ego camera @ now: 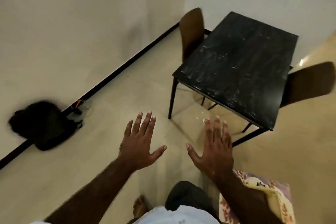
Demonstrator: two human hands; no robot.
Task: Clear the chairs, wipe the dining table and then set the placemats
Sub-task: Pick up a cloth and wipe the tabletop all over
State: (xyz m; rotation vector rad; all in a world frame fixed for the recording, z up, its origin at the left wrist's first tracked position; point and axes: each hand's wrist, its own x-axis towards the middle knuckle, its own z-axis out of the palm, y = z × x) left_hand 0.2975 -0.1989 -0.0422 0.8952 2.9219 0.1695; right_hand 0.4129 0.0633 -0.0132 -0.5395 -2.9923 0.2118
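A black marble-look dining table (236,63) stands ahead on the right, its top smeared with pale streaks. One brown chair (191,31) is tucked in at its far left side, another brown chair (309,83) at its right side. My left hand (140,142) and my right hand (212,149) are both stretched out in front of me, palms down, fingers spread, holding nothing, short of the table's near corner. A patterned cloth (258,200) with yellow and purple print lies under my right forearm at the lower right.
A black bag (43,125) lies on the floor against the left wall, beside cables at the dark skirting. Small crumbs (201,118) lie on the beige tiles under the table's near corner. My bare foot (139,205) is at the bottom.
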